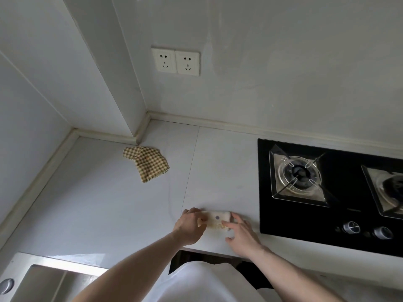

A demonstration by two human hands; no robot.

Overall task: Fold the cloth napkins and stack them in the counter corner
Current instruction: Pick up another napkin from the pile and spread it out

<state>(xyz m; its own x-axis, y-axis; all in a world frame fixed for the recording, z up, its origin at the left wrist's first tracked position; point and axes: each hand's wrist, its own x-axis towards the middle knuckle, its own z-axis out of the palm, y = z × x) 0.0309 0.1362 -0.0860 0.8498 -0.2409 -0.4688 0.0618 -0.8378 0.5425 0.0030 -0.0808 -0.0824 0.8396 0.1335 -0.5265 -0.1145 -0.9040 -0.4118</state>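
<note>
- My left hand (192,227): bare, no glove, ring or watch visible.
- My right hand (242,236): bare too, nothing on the wrist.
- Both forearms uncovered up to the frame edge, no sleeve showing.
- White garment (202,282) at 6 o'clock, smooth fabric, no print or buttons visible.

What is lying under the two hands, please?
A small folded cream napkin with one dark dot lies on the counter, left hand and right hand on its ends. Those ends are covered.
</note>
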